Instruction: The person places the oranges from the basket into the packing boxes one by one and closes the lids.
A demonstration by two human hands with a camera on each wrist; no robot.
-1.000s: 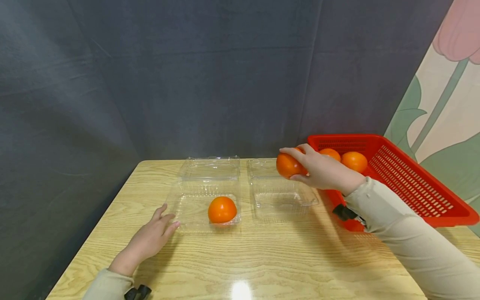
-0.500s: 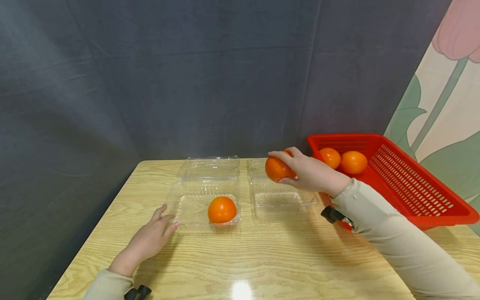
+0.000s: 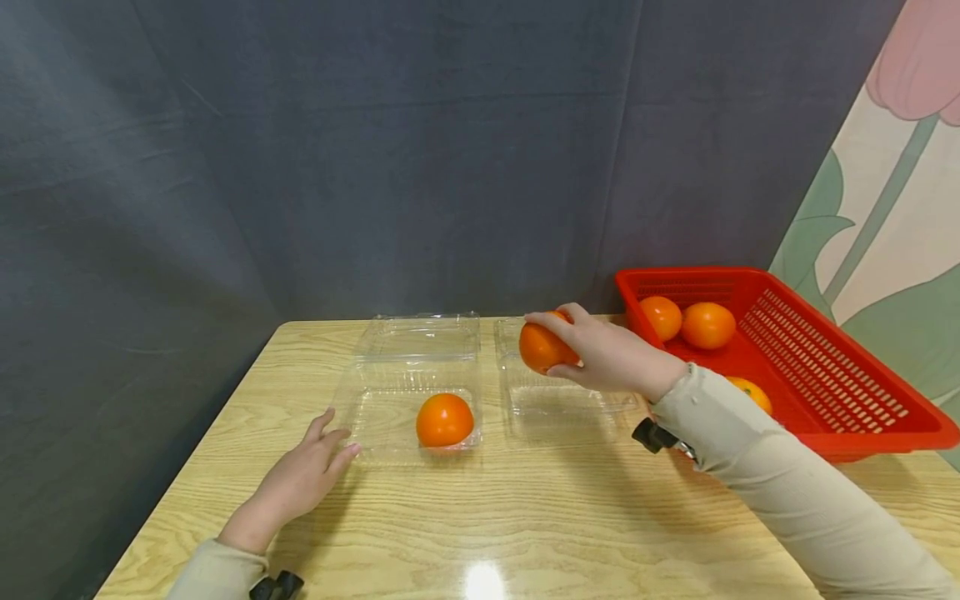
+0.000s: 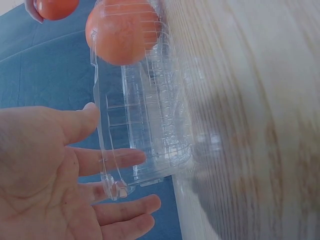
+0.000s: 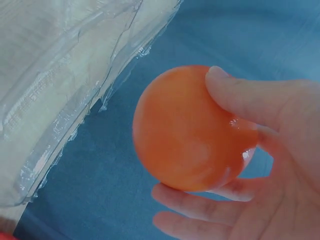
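Note:
My right hand [image 3: 611, 354] grips an orange [image 5: 192, 130] between thumb and fingers, held in the air above the right clear plastic clamshell box [image 3: 558, 396]. In the left clear clamshell box [image 3: 390, 417], whose lid is folded back, another orange [image 3: 444, 420] sits in the front right corner. At that box's front left corner is my left hand [image 3: 300, 475], fingers spread and fairly straight. The left wrist view has its thumb and fingers around the box's thin rim [image 4: 102, 145], without a clear pinch.
A red plastic basket [image 3: 847, 375] with slotted walls stands at the right, holding several oranges [image 3: 708, 325]; my right forearm hides part of it. A dark cloth [image 3: 420, 167] hangs behind the wooden table [image 3: 465, 517].
My right hand has carried its orange leftward and slightly down, away from the basket and over the right box. An orange in the basket has come into sight behind the sleeve. My left hand stays put.

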